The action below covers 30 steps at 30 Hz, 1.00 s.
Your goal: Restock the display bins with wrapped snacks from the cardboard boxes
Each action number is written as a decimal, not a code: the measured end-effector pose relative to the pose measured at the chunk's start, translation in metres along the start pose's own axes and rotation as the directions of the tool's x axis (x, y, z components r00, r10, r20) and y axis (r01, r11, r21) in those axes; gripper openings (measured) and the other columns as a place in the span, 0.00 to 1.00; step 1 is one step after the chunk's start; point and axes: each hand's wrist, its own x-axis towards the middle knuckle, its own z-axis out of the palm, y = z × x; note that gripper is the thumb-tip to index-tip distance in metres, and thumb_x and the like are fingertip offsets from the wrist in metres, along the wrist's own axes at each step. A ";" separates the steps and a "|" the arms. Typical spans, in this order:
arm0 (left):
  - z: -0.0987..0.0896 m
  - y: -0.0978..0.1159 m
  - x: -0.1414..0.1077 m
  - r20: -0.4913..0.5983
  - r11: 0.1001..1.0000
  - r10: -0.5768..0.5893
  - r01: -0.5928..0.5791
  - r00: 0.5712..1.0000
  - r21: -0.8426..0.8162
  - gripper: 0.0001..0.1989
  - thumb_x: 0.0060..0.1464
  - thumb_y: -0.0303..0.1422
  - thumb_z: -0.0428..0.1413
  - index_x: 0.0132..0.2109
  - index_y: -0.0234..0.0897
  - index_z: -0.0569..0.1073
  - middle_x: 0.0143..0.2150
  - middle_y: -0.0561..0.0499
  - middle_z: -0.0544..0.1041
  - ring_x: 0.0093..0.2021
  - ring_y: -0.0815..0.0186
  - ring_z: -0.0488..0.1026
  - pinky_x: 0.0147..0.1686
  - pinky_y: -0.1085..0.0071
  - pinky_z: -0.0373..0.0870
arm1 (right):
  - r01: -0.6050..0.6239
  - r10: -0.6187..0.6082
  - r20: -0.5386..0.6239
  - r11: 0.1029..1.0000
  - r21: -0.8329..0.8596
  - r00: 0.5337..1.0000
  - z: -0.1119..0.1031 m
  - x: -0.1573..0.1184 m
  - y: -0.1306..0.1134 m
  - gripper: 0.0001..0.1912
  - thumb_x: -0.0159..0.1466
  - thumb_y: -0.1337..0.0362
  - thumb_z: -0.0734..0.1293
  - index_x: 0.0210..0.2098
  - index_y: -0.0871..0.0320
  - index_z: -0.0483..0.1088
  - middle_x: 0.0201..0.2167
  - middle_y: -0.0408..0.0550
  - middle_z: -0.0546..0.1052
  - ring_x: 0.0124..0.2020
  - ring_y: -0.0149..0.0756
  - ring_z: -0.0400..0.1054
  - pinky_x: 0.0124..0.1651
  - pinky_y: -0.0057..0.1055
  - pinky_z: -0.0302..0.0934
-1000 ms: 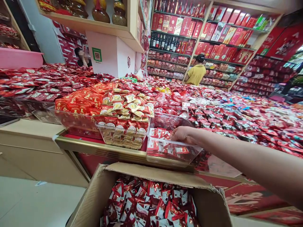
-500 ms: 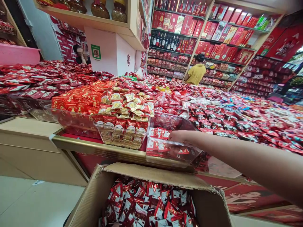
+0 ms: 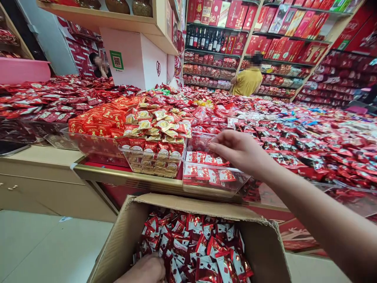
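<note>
My right hand (image 3: pixel 234 148) hovers just over a clear plastic bin (image 3: pixel 212 188), its fingers bent and thumb slightly apart, with nothing visible between them. Inside that bin, red-and-white wrapped candies (image 3: pixel 203 173) lie in neat rows. Below, an open cardboard box (image 3: pixel 203 205) holds a loose heap of the same kind of red-and-white wrapped candies (image 3: pixel 203 247). My left hand (image 3: pixel 150 269) is down in this heap at the box's left side. Its fingers are curled, and their tips are hidden, so what they hold cannot be seen.
Left of the bin stands a bin of durian-labelled packets (image 3: pixel 151 151), then one of orange-red packets (image 3: pixel 98 122). Dark-and-red wrapped candies (image 3: pixel 282 145) spread to the right. A gold counter edge (image 3: pixel 129 175) runs behind the box. A person in yellow (image 3: pixel 247 81) stands by the shelves.
My right hand has risen out of the clear bin, leaving the candy rows in view. My left hand has come into view inside the cardboard box. The view has shifted slightly.
</note>
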 end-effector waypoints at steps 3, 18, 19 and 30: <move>-0.009 0.015 -0.003 -0.105 0.996 0.060 -0.052 0.993 0.073 0.11 0.51 0.38 0.47 0.26 0.39 0.69 0.27 0.53 0.71 0.31 0.66 0.65 0.33 0.73 0.59 | 0.030 -0.033 0.024 0.993 0.111 0.999 0.013 -0.067 -0.002 0.07 0.56 0.61 0.62 0.26 0.57 0.66 0.19 0.41 0.66 0.20 0.26 0.57 0.23 0.23 0.51; -0.009 0.138 0.010 -0.285 0.555 0.070 -0.274 0.956 -0.785 0.17 0.47 0.36 0.55 0.44 0.35 0.68 0.33 0.49 0.76 0.32 0.67 0.71 0.34 0.71 0.67 | -0.441 0.444 0.208 0.525 0.728 0.872 0.089 -0.156 0.057 0.14 0.52 0.56 0.66 0.25 0.61 0.62 0.20 0.39 0.64 0.21 0.24 0.53 0.25 0.23 0.48; -0.008 0.138 0.010 -0.272 0.529 0.092 -0.279 0.958 -0.802 0.18 0.46 0.34 0.56 0.45 0.35 0.68 0.35 0.49 0.76 0.33 0.67 0.71 0.36 0.71 0.67 | -0.446 0.456 0.211 0.502 0.741 0.865 0.089 -0.156 0.058 0.14 0.52 0.55 0.65 0.25 0.60 0.61 0.19 0.39 0.63 0.21 0.23 0.52 0.25 0.23 0.48; -0.005 0.142 0.004 -0.239 0.492 0.044 -0.229 0.970 -0.840 0.17 0.50 0.32 0.52 0.48 0.36 0.64 0.40 0.48 0.75 0.38 0.67 0.71 0.42 0.69 0.66 | -0.438 0.520 0.171 0.450 0.778 0.837 0.096 -0.159 0.067 0.16 0.53 0.52 0.64 0.22 0.59 0.59 0.15 0.35 0.56 0.17 0.22 0.46 0.21 0.22 0.44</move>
